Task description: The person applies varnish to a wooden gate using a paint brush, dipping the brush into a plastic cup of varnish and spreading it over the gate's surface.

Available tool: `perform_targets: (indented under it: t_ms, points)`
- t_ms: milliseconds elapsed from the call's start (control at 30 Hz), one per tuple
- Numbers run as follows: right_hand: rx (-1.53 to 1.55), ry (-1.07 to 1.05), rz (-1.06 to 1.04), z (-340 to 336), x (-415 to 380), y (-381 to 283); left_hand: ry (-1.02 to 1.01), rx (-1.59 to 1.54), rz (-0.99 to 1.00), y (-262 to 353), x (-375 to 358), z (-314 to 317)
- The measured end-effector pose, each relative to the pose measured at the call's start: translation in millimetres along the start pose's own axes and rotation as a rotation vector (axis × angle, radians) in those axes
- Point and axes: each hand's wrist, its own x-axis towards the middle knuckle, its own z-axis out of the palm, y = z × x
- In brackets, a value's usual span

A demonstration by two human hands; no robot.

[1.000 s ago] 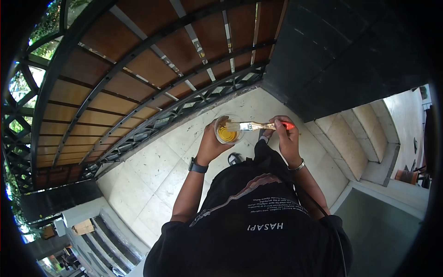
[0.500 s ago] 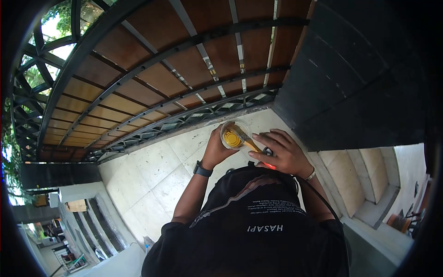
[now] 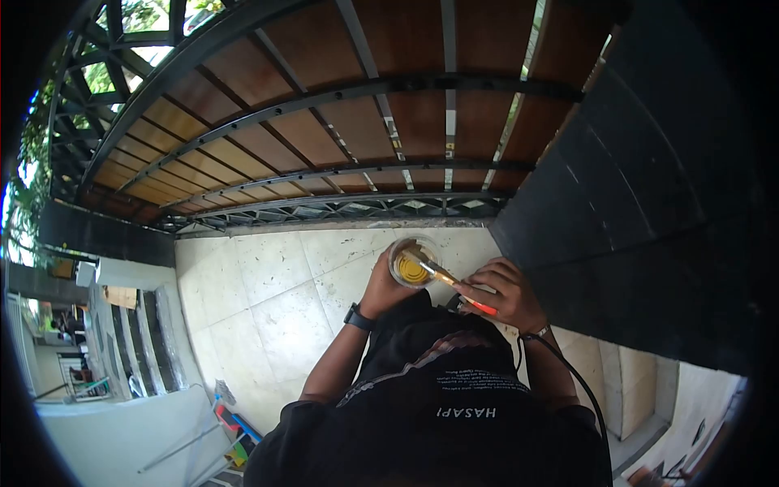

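My left hand (image 3: pixel 385 286) is wrapped round a clear plastic cup (image 3: pixel 395 261) with yellowish-brown liquid in the bottom. In my right hand (image 3: pixel 505 292) is a paintbrush (image 3: pixel 443 276) with a wooden handle that ends in orange-red. Its bristles are inside the cup, near the rim and tilted toward the liquid. The fingers of my right hand are closed on the handle, and their tips partly cover it. A dark watch is on my left wrist and a bracelet on my right.
Ahead stands a gate of brown wooden panels (image 3: pixel 324 134) in a black metal frame. A black wall (image 3: pixel 641 203) rises on the right. Pale tiles (image 3: pixel 276 316) cover the floor. Steps (image 3: pixel 146 333) lie at the left, others (image 3: pixel 633 390) at the lower right. A black cable (image 3: pixel 580 369) hangs by my right arm.
My view has turned, so the gate appears more level and more of the left side shows. The brush has drawn back slightly toward the cup's rim, and my right hand has shifted right.
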Motion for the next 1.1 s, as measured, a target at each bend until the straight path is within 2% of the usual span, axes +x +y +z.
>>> perform_targets:
  t_ms: [67, 267, 433, 533, 600, 633, 700, 767, 833, 967, 1067, 1100]
  points:
    - [0.106, 0.040, 0.015, 0.1, 0.9, 6.7, -0.010, -0.028, -0.060, 2.9, -1.6, 1.9]
    - [0.250, 0.087, 0.072, 2.3, -1.2, 26.2, -0.058, -0.042, -0.028, -11.1, 11.7, 7.4]
    - [0.334, 0.178, 0.154, 2.4, -12.0, 36.0, -0.147, -0.028, -0.030, 4.3, 37.0, 7.9]
    - [0.401, 0.313, 0.273, 11.0, -26.0, 37.5, -0.183, -0.039, -0.043, 3.1, 47.1, 16.2]
    - [0.546, 0.517, 0.492, 17.4, -34.3, 33.1, -0.159, -0.151, -0.010, -5.2, 53.7, 25.6]
    - [0.537, 0.528, 0.496, 23.8, -40.3, 36.8, -0.171, -0.151, -0.004, -2.6, 61.9, 29.0]
    - [0.753, 0.756, 0.803, 35.6, -53.0, 36.7, -0.212, -0.173, -0.032, 8.3, 69.3, 33.7]
    - [0.715, 0.744, 0.828, 42.2, -66.6, 46.2, -0.236, -0.161, -0.018, 10.6, 77.9, 39.4]
    - [0.945, 0.888, 0.901, 45.8, -74.2, 51.4, -0.264, -0.151, -0.004, 16.7, 85.3, 44.8]
    - [0.939, 0.933, 0.863, 47.2, -87.7, 56.4, -0.282, -0.136, 0.028, 18.7, 92.8, 54.6]
    - [0.793, 0.851, 0.806, 41.8, -86.2, 53.7, -0.261, -0.177, 0.037, 16.7, 92.3, 61.0]
    - [0.875, 0.948, 0.784, 36.7, -76.0, 47.5, -0.251, -0.193, 0.014, 16.1, 91.3, 62.0]
